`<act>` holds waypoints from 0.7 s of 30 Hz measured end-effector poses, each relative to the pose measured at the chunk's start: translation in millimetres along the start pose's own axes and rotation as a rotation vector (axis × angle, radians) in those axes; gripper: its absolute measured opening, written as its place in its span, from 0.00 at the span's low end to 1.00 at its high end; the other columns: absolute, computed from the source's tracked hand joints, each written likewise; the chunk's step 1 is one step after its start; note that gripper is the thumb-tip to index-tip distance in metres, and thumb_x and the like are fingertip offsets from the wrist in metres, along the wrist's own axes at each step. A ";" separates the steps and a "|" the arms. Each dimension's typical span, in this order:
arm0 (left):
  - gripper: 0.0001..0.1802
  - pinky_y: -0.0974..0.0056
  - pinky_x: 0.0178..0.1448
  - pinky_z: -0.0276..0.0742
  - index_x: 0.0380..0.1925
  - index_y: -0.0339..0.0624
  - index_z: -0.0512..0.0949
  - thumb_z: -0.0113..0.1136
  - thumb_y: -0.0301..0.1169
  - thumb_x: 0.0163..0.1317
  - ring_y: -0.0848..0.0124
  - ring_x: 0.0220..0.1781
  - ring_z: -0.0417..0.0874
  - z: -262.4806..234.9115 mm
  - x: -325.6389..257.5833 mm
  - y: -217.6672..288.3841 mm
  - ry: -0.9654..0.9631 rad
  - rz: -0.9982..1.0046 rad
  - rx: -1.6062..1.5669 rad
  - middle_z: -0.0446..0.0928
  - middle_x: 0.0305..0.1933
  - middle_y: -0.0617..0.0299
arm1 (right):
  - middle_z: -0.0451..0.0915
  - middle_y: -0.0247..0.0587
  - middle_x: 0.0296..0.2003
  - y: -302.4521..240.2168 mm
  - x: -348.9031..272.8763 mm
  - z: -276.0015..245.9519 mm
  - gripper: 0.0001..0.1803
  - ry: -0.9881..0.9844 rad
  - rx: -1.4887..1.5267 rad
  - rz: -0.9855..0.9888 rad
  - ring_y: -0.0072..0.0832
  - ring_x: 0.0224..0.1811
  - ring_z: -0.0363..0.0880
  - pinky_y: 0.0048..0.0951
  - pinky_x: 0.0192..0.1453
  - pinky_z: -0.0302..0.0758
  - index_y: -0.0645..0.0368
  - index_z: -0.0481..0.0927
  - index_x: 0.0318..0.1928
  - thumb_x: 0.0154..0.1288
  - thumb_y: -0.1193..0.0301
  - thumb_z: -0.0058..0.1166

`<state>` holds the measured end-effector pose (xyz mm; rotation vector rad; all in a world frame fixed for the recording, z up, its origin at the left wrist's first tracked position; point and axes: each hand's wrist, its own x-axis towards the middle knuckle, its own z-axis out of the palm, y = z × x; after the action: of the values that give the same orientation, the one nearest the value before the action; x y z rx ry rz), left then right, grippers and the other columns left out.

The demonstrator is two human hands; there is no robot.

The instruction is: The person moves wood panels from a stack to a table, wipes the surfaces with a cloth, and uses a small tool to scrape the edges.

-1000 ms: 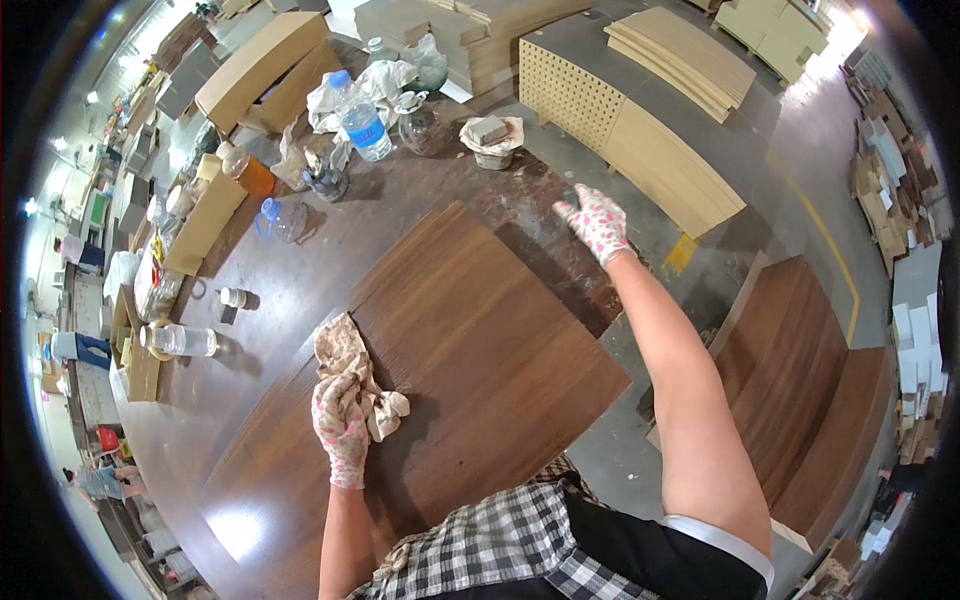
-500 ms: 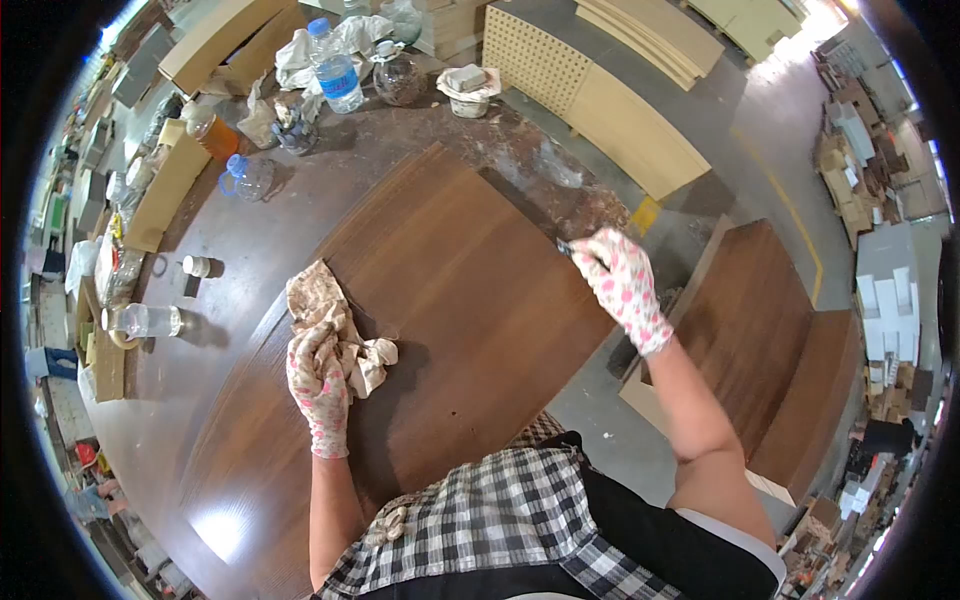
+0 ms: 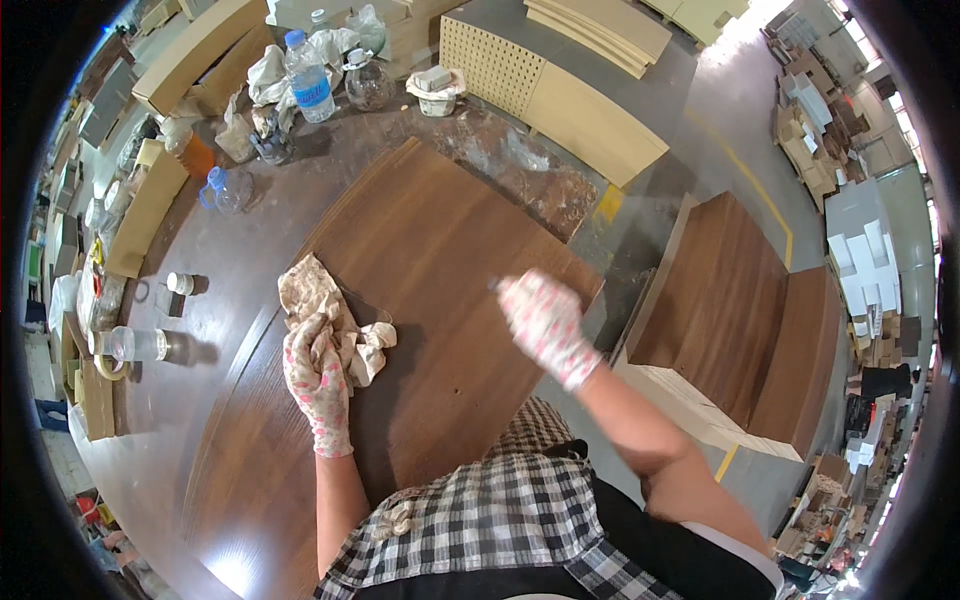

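Note:
In a white glove with pink spots, my left hand (image 3: 318,390) is closed on a crumpled, brown-stained beige rag (image 3: 312,288). Both rest on a dark brown wood-grain panel (image 3: 440,235) lying on the workbench. My right hand (image 3: 548,328), gloved alike and blurred by motion, is over the panel's right part, fingers drawn together. A small dark tip shows at those fingers, too blurred to name. Low on the panel, near its front edge, is a tiny dark spot.
Along the bench's back stand a water bottle (image 3: 309,80), a glass jar (image 3: 370,85), a white tub (image 3: 436,92) and a bottle of amber liquid (image 3: 188,148). At left lies a clear jar (image 3: 138,344) near a small white cap (image 3: 180,283). More brown panels (image 3: 715,300) are stacked at right.
My right hand has moved left and slightly down, from the panel's right edge inward over its surface. My left hand and the rag stay in place on the panel. The whole view has shifted slightly.

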<state>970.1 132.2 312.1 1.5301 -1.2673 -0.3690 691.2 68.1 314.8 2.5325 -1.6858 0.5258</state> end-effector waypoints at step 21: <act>0.15 0.58 0.53 0.70 0.42 0.43 0.79 0.53 0.20 0.53 0.58 0.47 0.77 -1.8 6.0 5.3 -0.015 0.032 0.091 0.77 0.43 0.56 | 0.77 0.44 0.29 7.0 160.0 66.2 0.10 0.218 0.156 0.051 0.43 0.28 0.77 0.41 0.33 0.74 0.54 0.76 0.31 0.65 0.65 0.45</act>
<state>971.0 128.8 319.5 1.5844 -1.3351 -0.3061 756.7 -91.7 301.0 2.4288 -1.6933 0.9346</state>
